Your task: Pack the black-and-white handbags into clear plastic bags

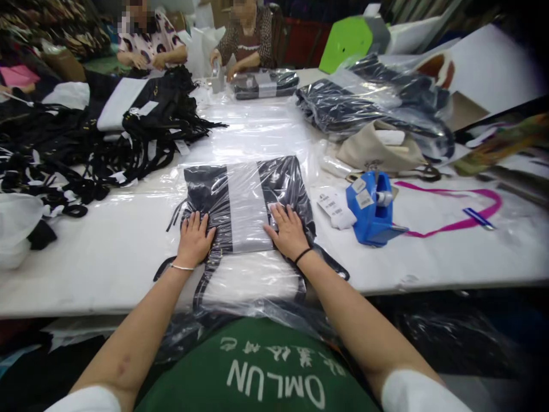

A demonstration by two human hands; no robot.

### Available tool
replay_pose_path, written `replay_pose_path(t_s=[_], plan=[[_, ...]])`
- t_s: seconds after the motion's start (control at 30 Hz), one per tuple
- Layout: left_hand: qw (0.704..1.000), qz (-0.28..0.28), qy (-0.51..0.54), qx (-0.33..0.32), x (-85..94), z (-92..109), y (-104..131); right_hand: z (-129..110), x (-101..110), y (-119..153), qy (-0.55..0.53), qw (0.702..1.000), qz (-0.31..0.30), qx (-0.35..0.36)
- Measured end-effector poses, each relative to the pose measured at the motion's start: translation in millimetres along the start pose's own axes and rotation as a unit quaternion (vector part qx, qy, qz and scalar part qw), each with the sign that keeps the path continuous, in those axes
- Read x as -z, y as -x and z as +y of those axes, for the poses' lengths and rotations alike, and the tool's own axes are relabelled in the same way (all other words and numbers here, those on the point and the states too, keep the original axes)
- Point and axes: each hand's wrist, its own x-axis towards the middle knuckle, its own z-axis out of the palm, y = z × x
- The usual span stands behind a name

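Observation:
A black bag [283, 180] with a broad white paper band [245, 206] round its middle lies flat inside a clear plastic sleeve [257, 286] in front of me. My left hand [195, 239] rests flat on its near left part, fingers spread. On the right part, beside the band, my right hand [288, 232] presses down with its fingers stretched out. Black straps stick out toward the table's near edge, partly under the plastic. Neither hand grasps anything.
To the right stand a blue tape dispenser [371, 209], white labels [337, 209], a beige pouch [380, 147] and a pink strap [489, 197]. Black strapped bags [98, 120] are heaped at left. Wrapped bags [369, 97] lie at back right. Two people work across the table [107, 246].

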Motion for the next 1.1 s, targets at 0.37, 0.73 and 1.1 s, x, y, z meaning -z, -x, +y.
replay_pose_path(t_s=[0.37, 0.73, 1.1], plan=[[0.998, 0.011, 0.055, -0.006, 5.2, -3, 8, 12, -1, 4, -0.001, 1.000, -0.018, -0.008], [0.997, 0.013, 0.072, -0.039, 38.6, -5, -45, 9, 14, 27, -0.002, 0.998, -0.061, -0.011], [0.996, 0.056, 0.047, 0.059, 5.0, 7, -158, -13, 64, -92, 0.009, 0.998, 0.066, -0.020]])
